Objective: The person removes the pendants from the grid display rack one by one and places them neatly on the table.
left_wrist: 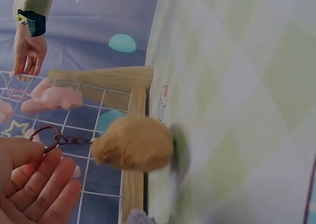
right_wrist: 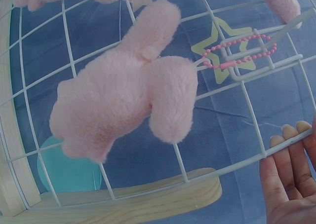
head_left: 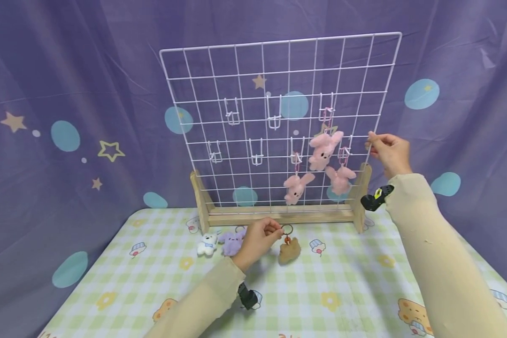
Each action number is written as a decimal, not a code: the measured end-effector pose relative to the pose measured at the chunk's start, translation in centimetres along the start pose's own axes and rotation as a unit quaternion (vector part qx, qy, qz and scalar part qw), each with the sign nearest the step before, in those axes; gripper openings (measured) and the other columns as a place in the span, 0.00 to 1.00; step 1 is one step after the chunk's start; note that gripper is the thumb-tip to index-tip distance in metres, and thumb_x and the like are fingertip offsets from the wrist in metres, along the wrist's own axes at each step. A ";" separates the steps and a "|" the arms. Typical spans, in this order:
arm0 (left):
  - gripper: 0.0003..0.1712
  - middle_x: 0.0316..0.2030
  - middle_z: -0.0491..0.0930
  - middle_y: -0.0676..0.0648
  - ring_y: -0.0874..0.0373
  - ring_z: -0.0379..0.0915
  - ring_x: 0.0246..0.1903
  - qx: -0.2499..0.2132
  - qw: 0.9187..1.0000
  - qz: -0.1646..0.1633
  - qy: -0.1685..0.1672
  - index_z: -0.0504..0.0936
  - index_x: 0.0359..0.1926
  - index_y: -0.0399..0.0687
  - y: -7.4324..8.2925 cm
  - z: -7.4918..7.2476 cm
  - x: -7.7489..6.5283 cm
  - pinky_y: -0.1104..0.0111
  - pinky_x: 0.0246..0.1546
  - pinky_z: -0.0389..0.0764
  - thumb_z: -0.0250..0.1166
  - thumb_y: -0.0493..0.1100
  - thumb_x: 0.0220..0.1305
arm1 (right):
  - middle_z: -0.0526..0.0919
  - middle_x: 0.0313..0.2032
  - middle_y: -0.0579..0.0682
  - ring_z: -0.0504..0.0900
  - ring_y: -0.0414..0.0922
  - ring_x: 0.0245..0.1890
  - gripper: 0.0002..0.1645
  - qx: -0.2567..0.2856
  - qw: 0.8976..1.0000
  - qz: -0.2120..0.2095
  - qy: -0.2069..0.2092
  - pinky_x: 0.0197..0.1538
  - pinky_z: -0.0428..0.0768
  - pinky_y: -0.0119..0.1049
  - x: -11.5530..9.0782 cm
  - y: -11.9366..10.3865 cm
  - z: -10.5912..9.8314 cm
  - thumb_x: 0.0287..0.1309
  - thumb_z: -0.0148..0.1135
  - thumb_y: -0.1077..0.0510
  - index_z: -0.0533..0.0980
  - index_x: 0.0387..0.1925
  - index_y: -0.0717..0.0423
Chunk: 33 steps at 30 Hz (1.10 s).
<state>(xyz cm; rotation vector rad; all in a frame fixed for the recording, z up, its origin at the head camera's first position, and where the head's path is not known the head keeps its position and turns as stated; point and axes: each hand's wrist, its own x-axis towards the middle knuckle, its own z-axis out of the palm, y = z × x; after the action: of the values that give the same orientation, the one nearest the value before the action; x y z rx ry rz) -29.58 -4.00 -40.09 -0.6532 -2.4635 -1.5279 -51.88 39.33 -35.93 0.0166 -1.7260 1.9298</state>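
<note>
My left hand [head_left: 257, 241] pinches the metal key ring [left_wrist: 45, 128] of a brown plush keychain [left_wrist: 136, 144] between thumb and index finger. The plush dangles from a short chain, its lower end close over the tablecloth, in front of the rack's wooden base. At the right side of the white wire grid rack [head_left: 274, 43], my right hand [head_left: 390, 152] holds the edge wire with thumb and fingertips. Pink bunny plush keychains [head_left: 323, 151] hang from hooks on the grid's right half; in the right wrist view one bunny [right_wrist: 108, 95] hangs by a pink bead chain.
A white bear plush [head_left: 206, 244] and a purple plush [head_left: 231, 242] lie on the checked tablecloth [head_left: 279, 300], left of my left hand, which partly covers the purple one. Several bare hooks [head_left: 257, 158] sit on the grid's left and middle. Behind stands a purple curtain [head_left: 88, 61].
</note>
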 end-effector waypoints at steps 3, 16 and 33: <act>0.03 0.26 0.82 0.45 0.65 0.72 0.24 0.005 1.000 -0.002 0.009 0.80 0.30 0.38 0.1 0.0 0.2 0.75 0.27 0.76 0.65 0.35 0.58 | 0.87 0.32 0.50 0.84 0.43 0.29 0.18 0.017 0.999 0.029 -0.003 0.34 0.82 0.31 -2.2 -2.6 1.0 0.49 0.72 0.49 0.84 0.37 0.58; 0.03 0.26 0.80 0.46 0.62 0.72 0.25 0.018 0.997 -0.013 0.067 0.80 0.29 0.38 -0.5 -1.2 0.5 0.75 0.29 0.77 0.66 0.35 0.56 | 0.86 0.34 0.54 0.85 0.46 0.32 0.27 0.002 1.000 -0.021 0.006 0.33 0.82 0.32 1.4 1.8 -0.3 0.42 0.74 0.43 0.83 0.39 0.59; 0.02 0.25 0.82 0.47 0.64 0.74 0.24 0.040 0.999 0.009 0.020 0.80 0.29 0.39 -0.7 0.0 0.4 0.75 0.28 0.77 0.66 0.34 0.56 | 0.87 0.32 0.50 0.85 0.43 0.31 0.22 -0.004 1.000 0.011 -0.007 0.33 0.82 0.30 -2.3 -2.6 0.9 0.46 0.73 0.45 0.84 0.36 0.57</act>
<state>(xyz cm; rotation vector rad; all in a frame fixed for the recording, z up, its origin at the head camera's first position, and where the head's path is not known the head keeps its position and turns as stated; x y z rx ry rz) -30.25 -4.11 -40.51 -0.6214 -2.4679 -1.4146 -49.18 37.71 -34.22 0.0066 -1.7508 1.9425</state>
